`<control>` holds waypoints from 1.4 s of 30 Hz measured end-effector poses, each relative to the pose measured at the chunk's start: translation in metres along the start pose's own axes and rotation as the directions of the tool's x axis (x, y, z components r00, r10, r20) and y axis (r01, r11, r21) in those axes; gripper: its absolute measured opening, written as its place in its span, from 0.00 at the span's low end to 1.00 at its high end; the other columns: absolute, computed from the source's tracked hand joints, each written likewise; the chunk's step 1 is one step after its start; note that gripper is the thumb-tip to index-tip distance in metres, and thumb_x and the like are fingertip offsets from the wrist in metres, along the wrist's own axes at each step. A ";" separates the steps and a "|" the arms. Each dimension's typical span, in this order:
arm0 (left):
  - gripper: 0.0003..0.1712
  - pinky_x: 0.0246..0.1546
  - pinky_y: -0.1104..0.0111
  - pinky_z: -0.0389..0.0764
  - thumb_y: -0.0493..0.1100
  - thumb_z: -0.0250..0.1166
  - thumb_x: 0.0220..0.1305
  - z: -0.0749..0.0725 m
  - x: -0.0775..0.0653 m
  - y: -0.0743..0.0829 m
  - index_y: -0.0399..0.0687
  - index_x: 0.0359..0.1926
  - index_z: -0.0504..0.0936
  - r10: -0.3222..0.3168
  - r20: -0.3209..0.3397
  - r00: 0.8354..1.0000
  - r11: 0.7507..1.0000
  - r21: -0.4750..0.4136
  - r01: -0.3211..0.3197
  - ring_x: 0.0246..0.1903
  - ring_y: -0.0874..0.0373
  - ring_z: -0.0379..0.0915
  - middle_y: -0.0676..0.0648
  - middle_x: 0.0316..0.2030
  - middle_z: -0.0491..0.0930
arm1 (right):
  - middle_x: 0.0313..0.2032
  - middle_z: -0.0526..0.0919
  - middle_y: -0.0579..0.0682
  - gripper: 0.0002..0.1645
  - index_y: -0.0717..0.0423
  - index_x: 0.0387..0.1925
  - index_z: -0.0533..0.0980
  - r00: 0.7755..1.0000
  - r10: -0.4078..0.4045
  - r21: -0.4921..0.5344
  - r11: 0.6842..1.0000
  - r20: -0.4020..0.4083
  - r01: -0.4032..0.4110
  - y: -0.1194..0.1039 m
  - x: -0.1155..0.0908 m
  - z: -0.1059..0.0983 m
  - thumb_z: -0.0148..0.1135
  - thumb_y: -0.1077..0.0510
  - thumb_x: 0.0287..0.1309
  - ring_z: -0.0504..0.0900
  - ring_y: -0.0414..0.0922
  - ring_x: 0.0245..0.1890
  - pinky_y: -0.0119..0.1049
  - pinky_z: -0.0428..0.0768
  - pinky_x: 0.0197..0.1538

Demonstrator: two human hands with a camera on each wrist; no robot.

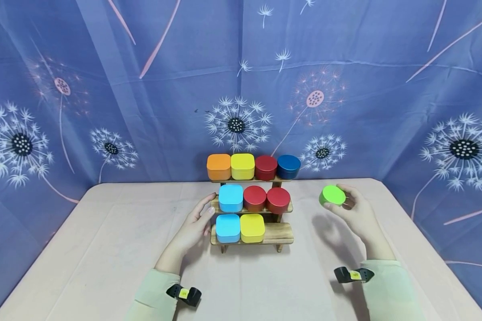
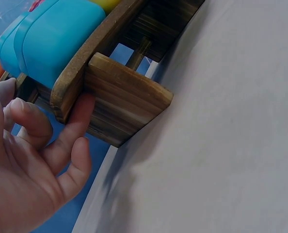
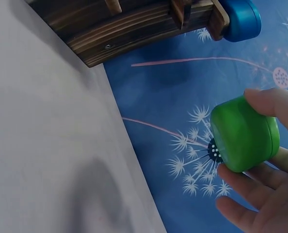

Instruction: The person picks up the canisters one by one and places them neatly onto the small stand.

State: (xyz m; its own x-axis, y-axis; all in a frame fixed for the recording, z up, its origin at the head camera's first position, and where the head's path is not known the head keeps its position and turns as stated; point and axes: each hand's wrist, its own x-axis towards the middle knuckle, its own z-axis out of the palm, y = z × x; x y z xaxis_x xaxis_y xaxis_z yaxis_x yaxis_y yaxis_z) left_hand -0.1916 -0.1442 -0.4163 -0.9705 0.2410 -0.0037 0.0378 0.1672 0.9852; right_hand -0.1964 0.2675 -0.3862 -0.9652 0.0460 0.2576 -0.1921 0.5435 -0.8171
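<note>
My left hand (image 1: 194,225) grips the left end of a three-step wooden display rack (image 1: 279,230), thumb and forefinger at the middle shelf. In the left wrist view, one finger (image 2: 81,116) touches the rack under the lowest board. My right hand (image 1: 359,214) pinches a small green tin (image 1: 332,195) by its side, held in the air right of the rack. The lowest shelf holds a light-blue tin (image 1: 228,228) and a yellow tin (image 1: 252,228). Above them stand another light-blue tin (image 1: 230,198) and two round red tins (image 1: 278,200).
On the top shelf are an orange tin (image 1: 218,166), a yellow tin (image 1: 243,166), a round red tin (image 1: 266,167) and a round dark-blue tin (image 1: 288,166). A pale cloth (image 1: 104,249) covers the table. Behind it hangs a blue dandelion-print curtain (image 1: 164,111).
</note>
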 end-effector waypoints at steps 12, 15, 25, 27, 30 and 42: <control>0.27 0.26 0.65 0.74 0.44 0.46 0.74 0.003 -0.010 0.021 0.53 0.71 0.55 -0.010 0.003 1.000 1.000 0.000 0.010 0.15 0.58 0.62 0.46 0.13 0.63 | 0.55 0.73 0.58 0.39 0.64 0.64 0.62 0.994 -0.060 0.072 0.996 0.094 0.053 -0.005 -0.002 0.005 0.68 0.61 0.53 0.76 0.22 0.40 0.18 0.75 0.43; 0.27 0.27 0.65 0.74 0.44 0.46 0.74 0.003 -0.009 0.020 0.54 0.71 0.56 -0.018 0.001 1.000 1.000 -0.001 0.018 0.15 0.58 0.62 0.46 0.13 0.63 | 0.51 0.74 0.46 0.38 0.66 0.63 0.62 0.989 -0.092 0.101 0.992 0.114 0.080 -0.005 -0.003 0.007 0.68 0.62 0.52 0.78 0.24 0.40 0.20 0.77 0.42; 0.27 0.26 0.65 0.74 0.45 0.46 0.74 0.003 -0.009 0.019 0.55 0.71 0.55 -0.023 0.006 1.000 1.000 -0.006 0.023 0.15 0.58 0.62 0.45 0.13 0.64 | 0.53 0.76 0.63 0.38 0.66 0.62 0.63 0.964 -0.131 0.114 0.988 0.231 0.107 -0.010 -0.006 0.009 0.68 0.64 0.51 0.77 0.24 0.44 0.21 0.76 0.45; 0.27 0.26 0.65 0.74 0.45 0.46 0.74 0.002 -0.009 0.018 0.56 0.71 0.56 -0.025 0.005 1.000 1.000 -0.006 0.025 0.15 0.57 0.62 0.45 0.13 0.64 | 0.54 0.74 0.66 0.38 0.67 0.62 0.63 0.957 -0.147 0.127 0.985 0.250 0.119 -0.011 -0.007 0.010 0.68 0.65 0.50 0.76 0.23 0.45 0.20 0.75 0.47; 0.27 0.26 0.64 0.73 0.45 0.46 0.74 0.002 -0.009 0.018 0.56 0.71 0.55 -0.027 0.006 1.000 1.000 -0.005 0.027 0.15 0.57 0.62 0.45 0.13 0.64 | 0.55 0.73 0.67 0.37 0.67 0.61 0.64 0.948 -0.172 0.163 0.978 0.269 0.131 -0.013 -0.007 0.012 0.68 0.67 0.49 0.77 0.24 0.46 0.21 0.75 0.48; 0.27 0.25 0.63 0.73 0.45 0.46 0.74 0.003 -0.009 0.019 0.55 0.71 0.55 -0.023 0.002 1.000 1.000 -0.001 0.023 0.15 0.56 0.62 0.48 0.12 0.63 | 0.49 0.76 0.39 0.36 0.69 0.59 0.64 0.909 -0.252 0.242 0.954 0.333 0.176 -0.013 -0.009 0.017 0.67 0.70 0.48 0.79 0.28 0.46 0.25 0.78 0.46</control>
State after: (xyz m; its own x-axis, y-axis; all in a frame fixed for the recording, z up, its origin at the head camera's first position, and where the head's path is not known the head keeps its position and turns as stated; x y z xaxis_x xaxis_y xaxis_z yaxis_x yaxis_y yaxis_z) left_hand -0.1815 -0.1399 -0.3980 -0.9707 0.2389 -0.0265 0.0153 0.1716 0.9850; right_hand -0.1882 0.2457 -0.3872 -0.8879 -0.3738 0.2681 -0.3959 0.3242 -0.8591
